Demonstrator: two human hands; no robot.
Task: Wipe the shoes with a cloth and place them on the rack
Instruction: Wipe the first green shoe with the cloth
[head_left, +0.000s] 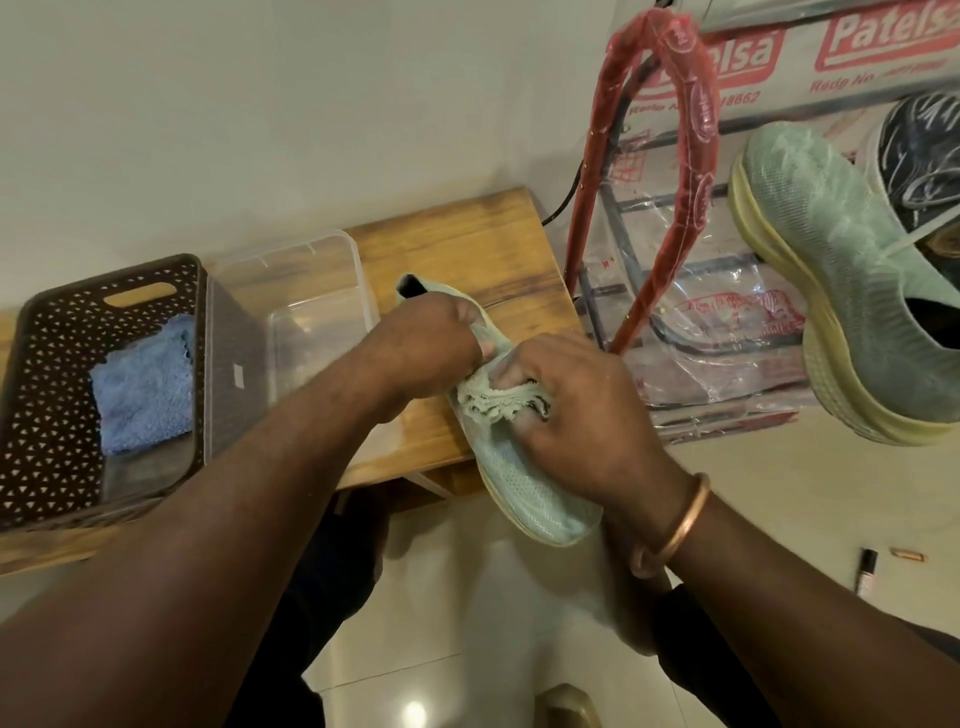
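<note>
The shoe (524, 483) at centre is matt knit mesh; the cloth (493, 402) on it is frayed, rough fabric. The surface (467, 244) is grained wood, the box (332, 241) clear smooth plastic, the floor (467, 623) glossy tile.

We've got the basket (47, 364) at the far left of the surface (467, 244) with a folded cloth (143, 384) in it, and the tub (311, 291) just right of it. The shoe (524, 493) lies at the right end, bunched cloth (493, 402) on top, overhanging the near edge. The rack (698, 156) stands further right.
</note>
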